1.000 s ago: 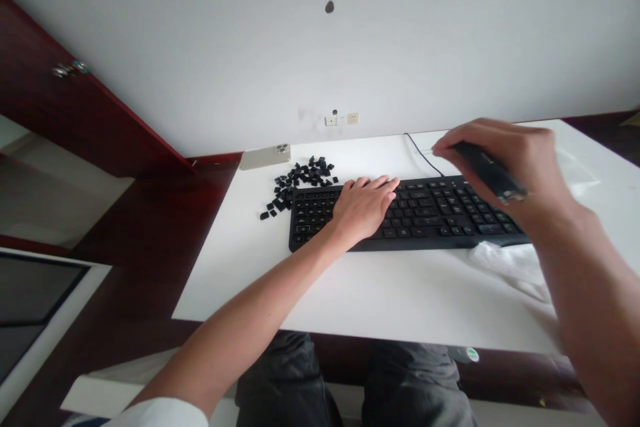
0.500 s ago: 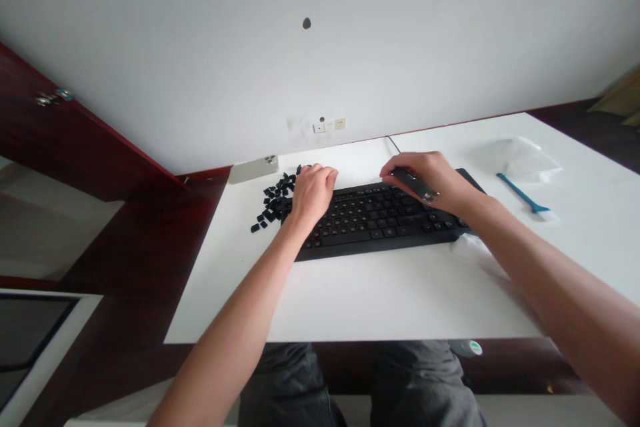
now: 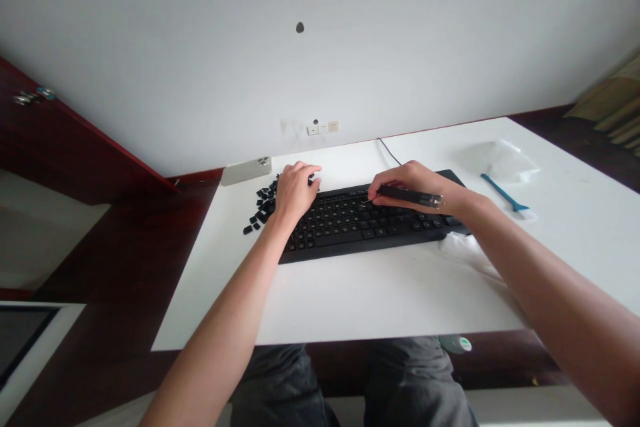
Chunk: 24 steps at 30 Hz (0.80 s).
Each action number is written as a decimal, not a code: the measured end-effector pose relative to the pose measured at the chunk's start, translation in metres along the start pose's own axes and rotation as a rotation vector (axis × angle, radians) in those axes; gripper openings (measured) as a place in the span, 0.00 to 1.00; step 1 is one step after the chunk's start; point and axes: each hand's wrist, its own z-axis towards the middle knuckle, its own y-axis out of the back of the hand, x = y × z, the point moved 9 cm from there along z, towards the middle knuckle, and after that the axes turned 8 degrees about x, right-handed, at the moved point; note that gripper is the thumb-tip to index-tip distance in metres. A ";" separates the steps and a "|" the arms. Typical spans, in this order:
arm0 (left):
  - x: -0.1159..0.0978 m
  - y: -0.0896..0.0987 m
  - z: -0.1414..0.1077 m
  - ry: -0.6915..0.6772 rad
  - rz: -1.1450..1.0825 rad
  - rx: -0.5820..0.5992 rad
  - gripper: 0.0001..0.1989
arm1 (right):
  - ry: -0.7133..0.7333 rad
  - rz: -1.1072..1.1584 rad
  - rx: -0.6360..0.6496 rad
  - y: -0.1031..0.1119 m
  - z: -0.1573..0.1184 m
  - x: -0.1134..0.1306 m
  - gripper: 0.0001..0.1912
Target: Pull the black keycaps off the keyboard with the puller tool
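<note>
The right hand [image 3: 415, 188] clenches a slim black pen-shaped tool [image 3: 410, 196], its thin tip at the matte black keyboard [image 3: 360, 230]. The left hand [image 3: 295, 192] lies curled over the keyboard's left end, its grip unclear, just beside a heap of loose black keycaps [image 3: 263, 208] on the white desk [image 3: 350, 300].

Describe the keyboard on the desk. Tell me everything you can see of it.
The black computer keyboard lies flat and slightly angled on a white table, with rows of dark keys bearing small pale legends. A thin black cable runs from its back edge toward the wall. The left hand rests over its left end, beside loose black keycaps; the right hand holds a slim dark tool whose tip reaches the keys.
</note>
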 end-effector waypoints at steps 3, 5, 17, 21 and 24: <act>-0.030 0.006 -0.003 -0.153 -0.139 0.005 0.10 | -0.008 0.024 -0.015 0.003 -0.001 0.001 0.12; -0.052 -0.001 -0.007 -0.269 -0.216 0.113 0.08 | -0.002 0.036 0.004 0.003 -0.001 0.002 0.12; -0.075 -0.028 -0.018 -0.355 -0.334 0.345 0.06 | 0.017 0.063 0.081 -0.005 0.000 0.004 0.09; -0.074 -0.029 -0.017 -0.325 -0.353 0.360 0.06 | 0.057 0.058 0.105 -0.007 0.001 0.004 0.13; -0.072 -0.031 -0.016 -0.298 -0.368 0.396 0.07 | 0.055 0.063 0.104 -0.007 0.001 0.004 0.10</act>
